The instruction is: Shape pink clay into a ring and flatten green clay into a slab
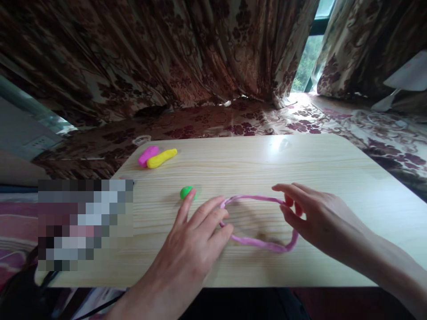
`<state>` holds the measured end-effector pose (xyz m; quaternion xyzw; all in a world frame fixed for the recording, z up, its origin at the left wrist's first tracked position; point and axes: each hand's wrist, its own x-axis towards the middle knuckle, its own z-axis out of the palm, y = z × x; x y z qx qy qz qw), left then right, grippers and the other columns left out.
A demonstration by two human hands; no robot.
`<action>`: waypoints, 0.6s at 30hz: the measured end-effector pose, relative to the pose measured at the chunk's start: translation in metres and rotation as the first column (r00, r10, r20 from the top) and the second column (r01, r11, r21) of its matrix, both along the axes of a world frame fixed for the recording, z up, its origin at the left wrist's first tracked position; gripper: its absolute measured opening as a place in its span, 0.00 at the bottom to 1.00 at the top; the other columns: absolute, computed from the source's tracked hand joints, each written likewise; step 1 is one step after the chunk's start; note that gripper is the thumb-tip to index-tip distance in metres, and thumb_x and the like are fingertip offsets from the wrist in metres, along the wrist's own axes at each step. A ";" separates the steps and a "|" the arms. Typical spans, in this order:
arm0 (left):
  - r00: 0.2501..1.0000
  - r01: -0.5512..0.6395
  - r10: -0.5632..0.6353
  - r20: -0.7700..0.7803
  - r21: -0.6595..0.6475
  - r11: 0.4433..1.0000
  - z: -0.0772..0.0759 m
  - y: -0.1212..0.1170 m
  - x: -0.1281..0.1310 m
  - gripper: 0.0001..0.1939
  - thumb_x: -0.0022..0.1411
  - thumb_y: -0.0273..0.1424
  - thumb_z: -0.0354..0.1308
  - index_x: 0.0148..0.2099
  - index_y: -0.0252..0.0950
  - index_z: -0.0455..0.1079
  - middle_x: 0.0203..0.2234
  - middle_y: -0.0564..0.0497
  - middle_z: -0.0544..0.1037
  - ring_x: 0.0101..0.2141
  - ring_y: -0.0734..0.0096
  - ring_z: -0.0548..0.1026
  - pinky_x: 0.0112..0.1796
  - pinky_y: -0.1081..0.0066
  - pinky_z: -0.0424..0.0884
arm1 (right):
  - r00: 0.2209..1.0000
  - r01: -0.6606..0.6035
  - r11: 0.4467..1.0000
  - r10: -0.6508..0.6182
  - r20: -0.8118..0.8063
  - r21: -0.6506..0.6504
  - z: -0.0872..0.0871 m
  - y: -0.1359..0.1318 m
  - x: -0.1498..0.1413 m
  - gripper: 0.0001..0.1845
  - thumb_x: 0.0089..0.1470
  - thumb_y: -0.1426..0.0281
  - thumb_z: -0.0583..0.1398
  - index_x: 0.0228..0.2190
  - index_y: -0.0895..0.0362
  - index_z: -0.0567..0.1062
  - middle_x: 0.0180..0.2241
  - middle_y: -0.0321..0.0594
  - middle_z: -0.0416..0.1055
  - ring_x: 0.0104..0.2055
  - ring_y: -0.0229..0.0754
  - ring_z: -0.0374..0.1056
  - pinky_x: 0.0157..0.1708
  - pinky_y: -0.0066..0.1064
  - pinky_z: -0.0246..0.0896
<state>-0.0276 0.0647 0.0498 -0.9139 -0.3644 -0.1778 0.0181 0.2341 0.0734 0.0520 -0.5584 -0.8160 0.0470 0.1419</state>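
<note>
A pink strand of what looks like soft modelling clay (258,242) forms a wide loop just over or on the table; whether it touches is hard to tell. My left hand (195,244) has its thumb and index fingertips on the loop's left end, with the little finger stretched out. That finger reaches in front of a small green clay ball (186,192). At the loop's right end, my right hand (310,211) pinches the strand between thumb and fingers, which partly hide it. Farther back lie a yellow clay roll (162,158) and a magenta clay lump (148,155), touching each other.
The pale wooden table (233,166) has its near edge close to my body. A blurred-out object (85,224) stands along its left side. Patterned curtains (200,53) hang behind, and a white lamp (407,75) is at the far right.
</note>
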 end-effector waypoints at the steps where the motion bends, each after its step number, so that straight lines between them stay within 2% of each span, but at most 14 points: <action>1: 1.000 -0.021 0.021 -0.017 0.014 1.000 0.002 0.002 -0.004 0.12 0.64 0.25 0.49 0.42 0.39 0.73 0.44 0.49 0.75 0.56 0.59 0.61 0.58 0.44 0.42 | 1.000 0.013 1.000 -0.013 -0.015 -0.022 -0.001 -0.010 0.006 0.17 0.58 0.67 0.53 0.49 0.51 0.66 0.34 0.36 0.73 0.26 0.37 0.68 0.25 0.29 0.59; 2: 0.999 -0.040 0.041 -0.030 0.017 0.999 0.002 0.003 -0.006 0.13 0.64 0.24 0.49 0.45 0.39 0.72 0.46 0.48 0.74 0.57 0.58 0.60 0.58 0.44 0.43 | 0.999 0.022 0.999 -0.022 -0.026 -0.027 -0.003 -0.019 0.012 0.16 0.58 0.64 0.53 0.48 0.51 0.67 0.31 0.35 0.73 0.25 0.38 0.68 0.25 0.29 0.59; 4: 0.998 -0.049 0.049 -0.034 -0.002 0.999 -0.001 0.000 -0.005 0.15 0.63 0.23 0.48 0.49 0.37 0.70 0.49 0.46 0.73 0.58 0.57 0.59 0.58 0.44 0.44 | 0.999 -0.023 0.999 0.021 -0.041 -0.039 -0.006 -0.034 0.017 0.13 0.59 0.64 0.52 0.46 0.50 0.68 0.34 0.37 0.72 0.29 0.39 0.69 0.27 0.30 0.62; 6: 1.000 -0.001 0.000 -0.007 -0.037 0.999 -0.007 -0.009 0.002 0.16 0.63 0.22 0.48 0.51 0.38 0.68 0.50 0.49 0.73 0.58 0.59 0.59 0.59 0.45 0.41 | 0.988 -0.142 0.990 0.141 -0.062 -0.009 -0.008 -0.043 0.018 0.12 0.59 0.67 0.53 0.45 0.51 0.69 0.41 0.40 0.71 0.39 0.42 0.69 0.35 0.33 0.63; 8: 0.998 0.070 -0.069 0.010 -0.074 0.995 -0.013 -0.018 0.014 0.17 0.63 0.22 0.48 0.52 0.38 0.68 0.49 0.51 0.73 0.58 0.61 0.59 0.60 0.47 0.38 | 0.953 -0.292 0.956 0.293 -0.079 0.022 -0.008 -0.046 0.015 0.13 0.58 0.71 0.54 0.45 0.52 0.70 0.47 0.42 0.69 0.49 0.45 0.64 0.44 0.35 0.61; 10: 0.995 0.101 -0.099 0.025 -0.108 0.989 -0.017 -0.023 0.024 0.16 0.63 0.22 0.48 0.50 0.38 0.68 0.45 0.52 0.75 0.57 0.62 0.60 0.60 0.48 0.38 | 0.919 -0.383 0.923 0.384 -0.094 0.028 -0.008 -0.045 0.013 0.13 0.58 0.72 0.54 0.45 0.53 0.71 0.48 0.43 0.70 0.53 0.46 0.61 0.47 0.36 0.59; 14: 0.994 0.077 -0.063 0.091 -0.156 0.985 -0.015 -0.023 0.026 0.12 0.62 0.23 0.50 0.42 0.40 0.72 0.33 0.54 0.76 0.52 0.66 0.65 0.60 0.49 0.39 | 0.928 -0.352 0.934 0.356 -0.111 0.050 -0.008 -0.042 0.015 0.09 0.59 0.71 0.55 0.39 0.55 0.74 0.44 0.44 0.73 0.49 0.46 0.65 0.44 0.36 0.62; 16: 0.996 0.064 -0.052 0.069 -0.176 0.982 -0.013 -0.022 0.022 0.11 0.62 0.23 0.51 0.41 0.41 0.72 0.33 0.54 0.76 0.51 0.66 0.66 0.60 0.49 0.39 | 0.933 -0.344 0.937 0.349 -0.090 0.061 -0.010 -0.044 0.016 0.10 0.59 0.71 0.54 0.39 0.57 0.75 0.45 0.46 0.73 0.49 0.46 0.66 0.46 0.38 0.61; 18: 0.998 0.055 -0.051 0.033 -0.142 0.988 -0.014 -0.025 0.018 0.13 0.62 0.23 0.49 0.44 0.40 0.72 0.37 0.52 0.76 0.52 0.65 0.65 0.60 0.48 0.40 | 0.928 -0.366 0.927 0.370 -0.038 0.086 -0.014 -0.050 0.016 0.12 0.59 0.72 0.53 0.42 0.58 0.74 0.49 0.47 0.71 0.53 0.46 0.63 0.51 0.39 0.58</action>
